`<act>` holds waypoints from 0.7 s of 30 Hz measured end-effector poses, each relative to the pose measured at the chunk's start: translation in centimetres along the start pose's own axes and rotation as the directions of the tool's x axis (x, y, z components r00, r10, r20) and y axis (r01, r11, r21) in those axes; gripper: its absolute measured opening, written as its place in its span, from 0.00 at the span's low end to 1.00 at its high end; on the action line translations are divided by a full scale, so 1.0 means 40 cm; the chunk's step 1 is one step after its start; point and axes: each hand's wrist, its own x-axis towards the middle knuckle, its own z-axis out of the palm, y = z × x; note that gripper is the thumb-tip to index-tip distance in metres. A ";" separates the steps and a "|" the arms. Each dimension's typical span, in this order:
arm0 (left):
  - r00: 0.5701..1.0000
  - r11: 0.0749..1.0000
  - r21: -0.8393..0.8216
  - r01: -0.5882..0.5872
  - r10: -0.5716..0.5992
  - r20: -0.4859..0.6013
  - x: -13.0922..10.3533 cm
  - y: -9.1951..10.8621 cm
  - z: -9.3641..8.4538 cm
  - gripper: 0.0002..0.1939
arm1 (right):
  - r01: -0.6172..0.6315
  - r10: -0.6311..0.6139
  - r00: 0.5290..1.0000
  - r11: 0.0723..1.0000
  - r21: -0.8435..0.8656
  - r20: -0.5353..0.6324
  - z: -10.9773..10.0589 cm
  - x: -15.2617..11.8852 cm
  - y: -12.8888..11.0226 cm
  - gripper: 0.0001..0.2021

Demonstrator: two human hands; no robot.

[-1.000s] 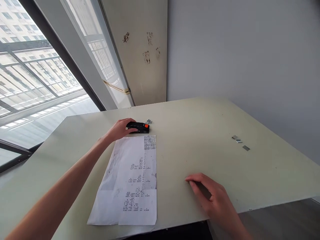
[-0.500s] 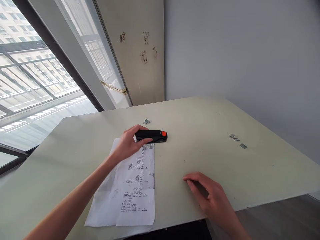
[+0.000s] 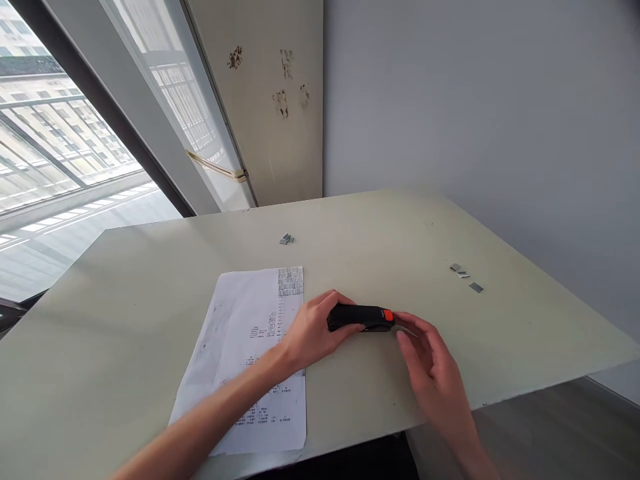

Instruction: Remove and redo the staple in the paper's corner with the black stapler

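Gripping a stapler (image 3: 367, 315) (black, red-tipped) in the left hand (image 3: 314, 335), between paper (image 3: 240, 327) and open right hand (image 3: 436, 377).

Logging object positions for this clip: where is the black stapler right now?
In the head view, the black stapler is below and right of centre, held in the left hand, its red end beside the right hand, right of the paper.

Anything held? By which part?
Black stapler, in the left hand, by the end opposite its red patch; whether the right hand grips too is unclear.
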 end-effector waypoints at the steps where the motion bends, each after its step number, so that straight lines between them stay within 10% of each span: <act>1: 1.000 1.000 0.005 0.004 -0.004 0.008 -0.002 0.000 -0.001 0.13 | 0.001 -0.001 1.000 1.000 -0.002 -0.010 0.002 0.000 -0.001 0.20; 21: 0.998 0.988 0.152 0.024 -0.015 -0.058 -0.091 -0.101 -0.094 0.18 | 0.037 -0.021 0.994 0.989 -0.140 0.108 0.060 0.094 -0.024 0.22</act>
